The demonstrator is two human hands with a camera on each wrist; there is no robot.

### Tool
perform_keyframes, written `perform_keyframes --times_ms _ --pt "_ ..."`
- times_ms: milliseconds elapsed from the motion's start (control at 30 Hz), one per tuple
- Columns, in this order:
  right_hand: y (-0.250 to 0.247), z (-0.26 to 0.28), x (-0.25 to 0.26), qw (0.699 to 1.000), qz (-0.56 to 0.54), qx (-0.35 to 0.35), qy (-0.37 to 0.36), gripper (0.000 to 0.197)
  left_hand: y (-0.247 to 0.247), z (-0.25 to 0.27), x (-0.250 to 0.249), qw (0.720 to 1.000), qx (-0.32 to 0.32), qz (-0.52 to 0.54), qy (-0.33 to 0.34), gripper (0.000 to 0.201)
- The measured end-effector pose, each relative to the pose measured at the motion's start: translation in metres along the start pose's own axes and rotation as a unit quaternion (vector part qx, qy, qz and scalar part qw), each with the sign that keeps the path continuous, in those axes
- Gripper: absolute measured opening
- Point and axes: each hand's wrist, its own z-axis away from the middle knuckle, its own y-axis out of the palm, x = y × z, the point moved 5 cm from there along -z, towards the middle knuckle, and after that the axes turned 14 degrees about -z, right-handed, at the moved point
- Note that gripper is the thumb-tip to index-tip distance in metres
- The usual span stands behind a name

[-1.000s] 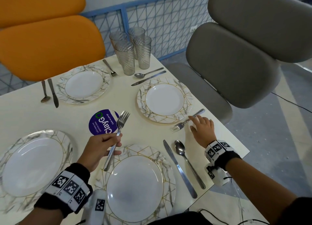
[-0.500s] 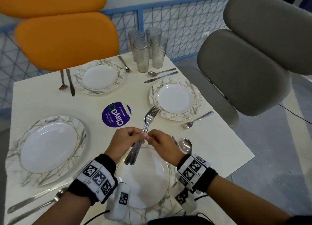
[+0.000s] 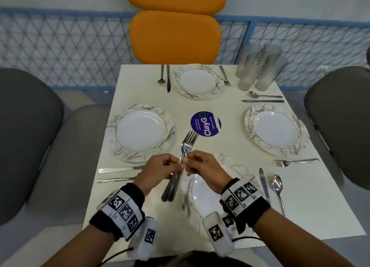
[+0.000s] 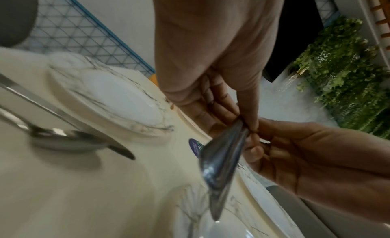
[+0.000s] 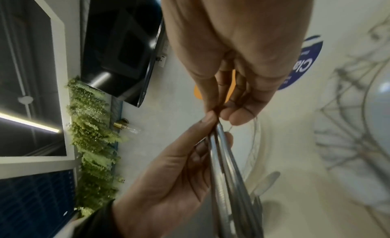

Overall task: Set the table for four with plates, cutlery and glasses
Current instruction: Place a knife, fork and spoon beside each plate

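Two forks [image 3: 187, 146] are held together above the near plate [image 3: 202, 196], tines pointing away from me. My left hand [image 3: 177, 164] grips their necks from the left. My right hand [image 3: 190, 165] pinches them from the right. In the left wrist view the fork handles [image 4: 221, 158] hang below the left hand's fingers [image 4: 230, 114]. The right wrist view shows the handles [image 5: 227, 175] running down past both hands. Plates lie at the left [image 3: 143, 134], far [image 3: 198, 82] and right [image 3: 275, 132]. Several glasses [image 3: 258, 68] stand bunched at the far right corner.
A knife [image 3: 120, 169] and spoon [image 3: 118, 179] lie beside the left plate. Near me lie a knife [image 3: 264, 184] and spoon [image 3: 278, 188], with a fork [image 3: 296, 161] by the right plate. A purple sticker [image 3: 206, 123] marks the centre. Grey chairs flank the table; an orange one stands opposite.
My right hand left the fork beside the right plate and came over to pinch the forks in my left hand. My view swung left to face the table squarely.
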Motion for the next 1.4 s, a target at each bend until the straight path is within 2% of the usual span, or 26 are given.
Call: perform_keyframes --times_ms 167,267,367,533,567,633,700,767,833,933,1033,1067,1100,1233,1400 --pt "0.033 0.007 -0.043 0.994 0.085 0.01 0.073 0.015 -0.053 0.041 0.056 0.995 -0.069 0.044 -0.049 0.012" --pt "0.043 0.01 -0.075 0.974 0.196 0.014 0.117 0.025 -0.087 0.063 0.088 0.987 -0.124 0.071 -0.074 0.014" --pt "0.05 0.012 -0.096 0.953 0.267 -0.004 0.141 0.028 -0.108 0.082 0.11 0.983 -0.146 0.078 -0.078 0.015" --pt "0.055 0.021 -0.11 0.944 0.295 -0.038 0.146 0.026 -0.122 0.101 0.126 0.981 -0.157 0.089 -0.076 0.006" --pt "0.055 0.023 -0.109 0.937 0.317 -0.042 0.141 0.023 -0.123 0.103 0.128 0.981 -0.156 0.09 -0.073 0.006" --pt "0.058 0.026 -0.108 0.913 0.387 -0.032 0.127 0.004 -0.123 0.105 0.13 0.983 -0.152 0.085 -0.066 0.008" --pt "0.057 0.031 -0.107 0.9 0.421 -0.037 0.11 0.017 -0.123 0.106 0.13 0.983 -0.152 0.085 -0.061 0.01" --pt "0.059 0.034 -0.101 0.884 0.461 -0.026 0.067 0.02 -0.123 0.106 0.131 0.982 -0.155 0.094 -0.056 0.012" --pt "0.064 0.034 -0.091 0.84 0.543 0.005 -0.006 0.024 -0.123 0.107 0.132 0.981 -0.157 0.098 -0.052 0.012" --pt "0.078 0.038 -0.083 0.75 0.644 0.096 -0.119 0.03 -0.123 0.109 0.133 0.981 -0.158 0.102 -0.05 0.008" --pt "0.075 0.037 -0.103 0.642 0.743 0.157 -0.11 0.06 -0.122 0.111 0.133 0.981 -0.154 0.105 -0.048 0.006" --pt "0.071 0.035 -0.109 0.611 0.769 0.159 -0.1 0.069 -0.121 0.111 0.133 0.981 -0.155 0.104 -0.047 0.005" --pt "0.066 0.034 -0.113 0.594 0.784 0.155 -0.095 0.076 -0.121 0.112 0.132 0.981 -0.157 0.103 -0.046 0.005" --pt "0.053 0.029 -0.112 0.572 0.801 0.13 -0.118 0.079 -0.119 0.112 0.133 0.98 -0.161 0.102 -0.048 0.006" --pt "0.038 0.021 -0.103 0.566 0.81 0.096 -0.119 0.076 -0.116 0.109 0.132 0.982 -0.154 0.102 -0.051 0.008"
